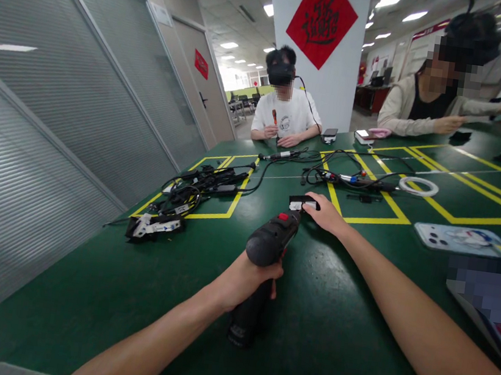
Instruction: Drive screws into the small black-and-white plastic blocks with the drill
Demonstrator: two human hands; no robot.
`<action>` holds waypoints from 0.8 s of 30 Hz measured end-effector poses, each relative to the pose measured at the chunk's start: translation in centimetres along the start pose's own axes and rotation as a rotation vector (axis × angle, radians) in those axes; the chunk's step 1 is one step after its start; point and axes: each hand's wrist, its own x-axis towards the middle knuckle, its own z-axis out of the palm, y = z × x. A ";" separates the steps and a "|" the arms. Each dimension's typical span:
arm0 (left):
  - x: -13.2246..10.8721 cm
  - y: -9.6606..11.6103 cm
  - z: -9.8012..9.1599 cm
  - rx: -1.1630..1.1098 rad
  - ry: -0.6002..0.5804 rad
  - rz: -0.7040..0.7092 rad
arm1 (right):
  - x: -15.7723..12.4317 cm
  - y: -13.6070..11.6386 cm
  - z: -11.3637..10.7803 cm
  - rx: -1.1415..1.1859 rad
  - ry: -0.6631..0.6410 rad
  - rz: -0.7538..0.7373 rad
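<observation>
My left hand (242, 282) is wrapped round the grip of a black cordless drill (271, 239) with a red switch on top. The drill's front end points away from me, close to a small black and white part (300, 204) on the green table. Whether the tip touches that part I cannot tell. My right hand (321, 212) holds the part from its right side, fingers over its edge; its exact kind is unclear.
Tangled black cables (204, 184) and a black and white piece (153, 227) lie left. Ahead are more cables, a pen-like tool (348, 179) and a white ring (418, 185). A phone (465, 240) lies right. Across the green table (325, 351), people work, one holding an orange-handled tool (274, 117).
</observation>
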 end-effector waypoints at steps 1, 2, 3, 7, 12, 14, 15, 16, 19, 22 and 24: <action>-0.1 0.0 0.1 0.000 0.000 -0.003 | 0.0 -0.1 -0.1 0.003 -0.001 0.000; -0.1 0.1 0.1 0.000 -0.002 -0.007 | 0.0 -0.1 -0.1 0.005 -0.002 0.002; -0.2 0.1 0.2 0.002 -0.007 -0.013 | 0.0 -0.1 -0.1 0.007 -0.003 0.005; -0.3 0.3 0.4 -0.005 -0.015 -0.037 | 0.0 -0.2 -0.2 0.014 -0.006 0.017; -0.3 0.3 0.4 -0.002 -0.006 -0.026 | 0.0 -0.2 -0.1 0.018 -0.009 0.019; -0.2 0.3 0.3 0.005 -0.010 -0.012 | 0.0 -0.1 -0.1 0.015 -0.007 0.012; -0.2 0.3 0.3 0.005 -0.010 -0.012 | 0.0 0.0 -0.1 0.013 -0.006 0.008; -0.1 0.3 0.3 0.000 -0.008 -0.013 | 0.0 0.0 -0.1 0.011 -0.005 0.004; 0.1 0.3 0.3 -0.025 0.009 -0.027 | 0.1 0.3 0.0 0.004 -0.003 -0.001; 0.3 0.2 0.2 -0.037 0.014 -0.051 | 0.1 0.4 0.2 0.001 0.009 -0.002; 0.3 0.2 0.2 -0.034 0.007 -0.042 | 0.1 0.4 0.2 0.002 0.010 -0.007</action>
